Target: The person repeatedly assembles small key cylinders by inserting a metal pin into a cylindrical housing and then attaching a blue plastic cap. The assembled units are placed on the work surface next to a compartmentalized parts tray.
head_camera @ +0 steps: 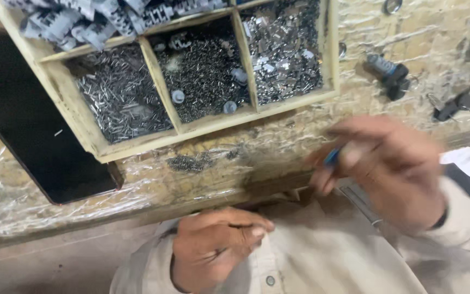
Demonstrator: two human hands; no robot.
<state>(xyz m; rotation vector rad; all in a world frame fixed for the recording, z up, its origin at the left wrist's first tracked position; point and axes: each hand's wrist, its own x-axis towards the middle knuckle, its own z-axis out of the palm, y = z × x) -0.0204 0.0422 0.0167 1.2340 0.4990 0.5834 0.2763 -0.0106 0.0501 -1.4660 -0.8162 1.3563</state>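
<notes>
The blurred right hand (pixel 387 169), pinched on a small blue-tipped tool (pixel 333 157), hovers at the bench's near edge just below the wooden tray (pixel 137 142) of pins, nearer to it than the left hand (pixel 216 247), curled closed by the shirt on nothing discernible.

Your right hand (pixel 387 163) is blurring, so its grip on the blue tool (pixel 333 157) is not showing clearly. Your left hand (pixel 213 247) is hiding whatever it is pinching. The frame's top edge is cutting off the tray (pixel 61 81).
</notes>
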